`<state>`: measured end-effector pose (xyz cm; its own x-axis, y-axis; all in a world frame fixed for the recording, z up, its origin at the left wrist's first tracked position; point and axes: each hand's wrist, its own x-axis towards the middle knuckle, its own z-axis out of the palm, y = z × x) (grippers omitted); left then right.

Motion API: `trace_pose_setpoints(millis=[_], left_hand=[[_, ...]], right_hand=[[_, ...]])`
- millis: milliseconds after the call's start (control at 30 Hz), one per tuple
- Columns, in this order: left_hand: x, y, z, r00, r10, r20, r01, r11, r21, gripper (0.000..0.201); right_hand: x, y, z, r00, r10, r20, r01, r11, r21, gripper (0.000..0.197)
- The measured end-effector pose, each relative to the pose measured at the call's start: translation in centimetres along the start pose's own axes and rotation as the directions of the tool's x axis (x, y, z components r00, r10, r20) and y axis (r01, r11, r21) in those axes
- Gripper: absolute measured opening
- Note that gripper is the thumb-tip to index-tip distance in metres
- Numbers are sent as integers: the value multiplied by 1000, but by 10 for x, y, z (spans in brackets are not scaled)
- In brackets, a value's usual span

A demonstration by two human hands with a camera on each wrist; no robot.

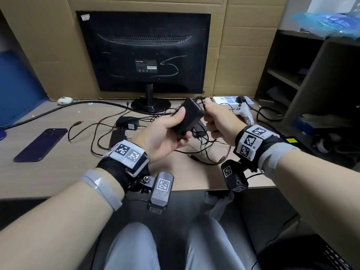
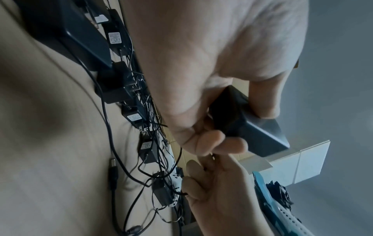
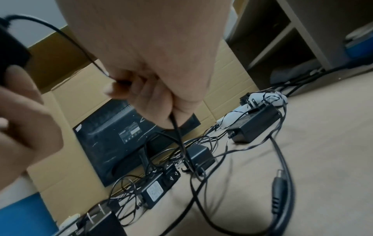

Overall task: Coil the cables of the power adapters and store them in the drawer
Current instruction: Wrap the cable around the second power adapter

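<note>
Both hands are raised above the desk (image 1: 48, 172), working one adapter. Left hand (image 1: 161, 133) is clenched round the black power adapter (image 1: 190, 118), thumb on its near-left face and fingers curled under it. Right hand (image 1: 218, 121), just to the right, pinches that adapter's thin cable (image 3: 80, 46) close to where it leaves the body; the cable runs through the fist and drops out below toward the tangle of cables (image 1: 204, 151) on the desk.

Judged from this, the first loop of the coil is only starting. To do it well, the left hand should keep the adapter fixed while the right slides down the cable and lays even loops, not tight ones, so the wire is not kinked at its root. The trailing length looks threaded among other leads, though the right wrist view is too blurred to tell which strand is which; drawing it slowly would show any snag before it drags a neighbour.

Several other adapters (image 1: 127, 123) lie uncoiled to the left and far side of the hands, near the monitor (image 1: 144, 51). No drawer can be made out.
</note>
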<state>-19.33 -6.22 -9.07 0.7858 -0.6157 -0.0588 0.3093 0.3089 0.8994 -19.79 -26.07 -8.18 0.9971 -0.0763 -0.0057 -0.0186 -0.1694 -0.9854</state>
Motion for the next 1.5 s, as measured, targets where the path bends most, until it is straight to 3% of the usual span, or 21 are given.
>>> trace_pose_setpoints(millis=[67, 133, 267, 367, 467, 567, 667, 767, 833, 900, 967, 1033, 1133, 1233, 1333, 1500], left_hand=[[3, -7, 2, 1000, 24, 19, -24, 999, 35, 41], [6, -10, 5, 998, 57, -3, -57, 995, 86, 35], [16, -11, -1, 985, 99, -140, -76, 983, 165, 40], [22, -15, -11, 947, 160, -277, -81, 958, 275, 28], [22, -18, -21, 913, 169, -372, -90, 972, 219, 26], [19, -22, -30, 894, 177, -412, -63, 959, 275, 25], [16, -23, -35, 891, 237, -388, -17, 870, 493, 26], [13, -22, -40, 918, 222, -328, 33, 783, 621, 20], [8, -21, -39, 948, 155, -277, 42, 804, 594, 17], [3, -21, -33, 974, 39, -223, 62, 901, 430, 24], [0, -22, -28, 992, -31, -125, 70, 944, 322, 35], [-4, -22, -22, 999, -29, -38, 43, 899, 435, 41], [-7, -25, -16, 999, -17, 28, -4, 792, 610, 35], [-7, -25, -18, 995, -64, 82, 4, 814, 581, 29], [-7, -26, -17, 985, -72, 156, -25, 837, 547, 36], [-5, -24, -13, 996, 27, 85, -60, 904, 423, 42]], right_hand=[[4, 1, 3, 1000, 16, -21, -18, 994, -105, 24], [5, 5, 9, 996, 88, 32, -81, 980, -180, 9], [0, 15, 16, 950, 252, 185, -190, 935, -298, 29], [-5, 14, 18, 932, 240, 272, -151, 939, -309, 33], [-9, 10, 18, 911, 215, 352, -105, 946, -305, 34], [-11, 1, 19, 915, 122, 384, 41, 920, -390, 38], [-10, -9, 15, 916, -18, 400, 197, 890, -410, 38], [-9, -18, 11, 917, -159, 365, 302, 876, -376, 35], [-6, -21, 6, 923, -247, 295, 347, 866, -361, 37], [-4, -22, 3, 918, -313, 244, 386, 843, -374, 36], [-1, -20, 2, 911, -350, 218, 411, 817, -404, 32], [1, -16, 4, 909, -366, 197, 415, 821, -392, 26], [4, -8, 5, 921, -351, 167, 388, 864, -321, 20], [4, -2, 2, 947, -291, 135, 319, 900, -297, 21], [5, 10, -3, 971, -176, 161, 215, 940, -265, 20], [9, 37, -12, 980, 7, 197, 39, 973, -226, 9]])
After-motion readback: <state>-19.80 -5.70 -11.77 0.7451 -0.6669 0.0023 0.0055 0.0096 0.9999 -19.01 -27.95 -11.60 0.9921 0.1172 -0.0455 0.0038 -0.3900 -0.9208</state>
